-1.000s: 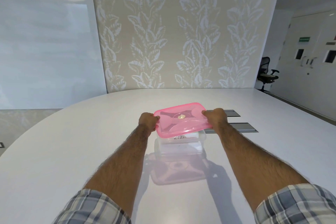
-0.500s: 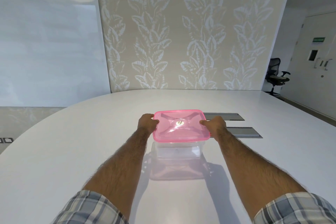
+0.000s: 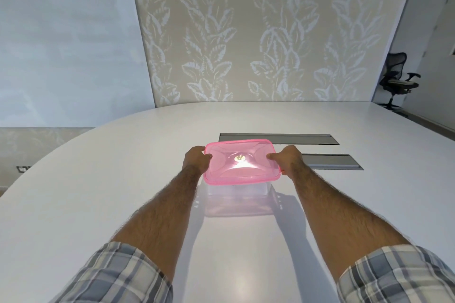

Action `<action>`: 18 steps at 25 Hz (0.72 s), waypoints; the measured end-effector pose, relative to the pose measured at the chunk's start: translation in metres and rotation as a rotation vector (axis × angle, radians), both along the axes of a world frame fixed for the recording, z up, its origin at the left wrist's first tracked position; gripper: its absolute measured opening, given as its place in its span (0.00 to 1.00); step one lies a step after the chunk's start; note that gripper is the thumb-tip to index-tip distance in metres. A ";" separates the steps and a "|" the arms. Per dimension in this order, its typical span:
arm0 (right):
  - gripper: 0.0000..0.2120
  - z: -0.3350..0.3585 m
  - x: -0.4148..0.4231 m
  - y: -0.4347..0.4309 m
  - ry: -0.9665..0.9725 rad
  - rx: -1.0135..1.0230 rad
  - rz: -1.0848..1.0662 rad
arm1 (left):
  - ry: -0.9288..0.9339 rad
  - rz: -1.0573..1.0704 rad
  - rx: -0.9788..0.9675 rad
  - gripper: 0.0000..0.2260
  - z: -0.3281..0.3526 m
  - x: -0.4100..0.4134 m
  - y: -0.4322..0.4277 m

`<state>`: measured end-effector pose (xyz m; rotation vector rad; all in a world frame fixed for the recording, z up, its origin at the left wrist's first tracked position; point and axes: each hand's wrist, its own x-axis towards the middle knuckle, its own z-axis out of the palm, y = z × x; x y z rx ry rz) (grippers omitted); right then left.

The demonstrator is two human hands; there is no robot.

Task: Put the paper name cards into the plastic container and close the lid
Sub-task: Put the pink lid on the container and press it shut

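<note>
A translucent pink lid (image 3: pixel 241 162) lies flat on top of a clear plastic container (image 3: pixel 238 189) in the middle of the white table. My left hand (image 3: pixel 195 160) grips the lid's left edge, thumb on top. My right hand (image 3: pixel 286 158) grips its right edge the same way. A bright glare sits at the lid's centre. The name cards are hidden under the lid; I cannot make them out through the clear wall.
The large white oval table (image 3: pixel 98 192) stretches all around. Two grey metal cable hatches (image 3: pixel 278 139) (image 3: pixel 332 162) are set flush into it just behind and right of the container. A black office chair (image 3: pixel 398 79) stands far right, beyond the table.
The lid was tilted above the container; both hands have lowered and levelled it onto the container's rim. The view has also shifted down and closer.
</note>
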<state>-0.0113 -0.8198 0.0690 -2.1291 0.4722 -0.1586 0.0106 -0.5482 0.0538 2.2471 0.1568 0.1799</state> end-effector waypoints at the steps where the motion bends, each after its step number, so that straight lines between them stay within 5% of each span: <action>1: 0.18 0.000 0.002 -0.002 0.003 0.006 -0.011 | 0.000 -0.013 0.008 0.19 -0.001 0.004 -0.002; 18: 0.17 -0.016 0.028 0.009 0.073 0.008 -0.048 | 0.018 0.025 0.151 0.16 -0.011 0.047 0.002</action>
